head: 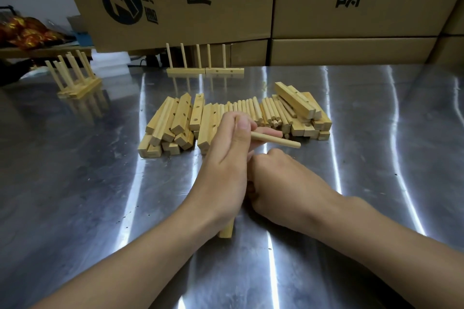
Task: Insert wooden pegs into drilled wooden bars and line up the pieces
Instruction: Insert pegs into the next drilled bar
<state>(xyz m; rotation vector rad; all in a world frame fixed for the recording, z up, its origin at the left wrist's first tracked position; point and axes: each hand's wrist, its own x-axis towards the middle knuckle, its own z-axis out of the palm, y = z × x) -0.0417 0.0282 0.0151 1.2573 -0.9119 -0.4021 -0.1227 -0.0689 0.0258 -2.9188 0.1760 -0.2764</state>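
My left hand (232, 158) grips a wooden bar (226, 230), whose near end pokes out under my wrist. Its thumb and fingers also pinch a wooden peg (278, 140) that points to the right. My right hand (278, 183) is curled against the left one; what it holds is hidden. Behind the hands lies a heap of drilled bars (173, 125), a row of loose pegs (253, 110) and more bars (301, 110) on the right. Two finished bars with upright pegs (204, 70) stand in line at the back.
Another group of pegged bars (77, 85) stands at the far left on the shiny metal table (88, 195). Large cardboard boxes (351, 7) wall off the back. White foam pieces (110, 68) and a red-orange bag (27, 32) lie beyond the left edge.
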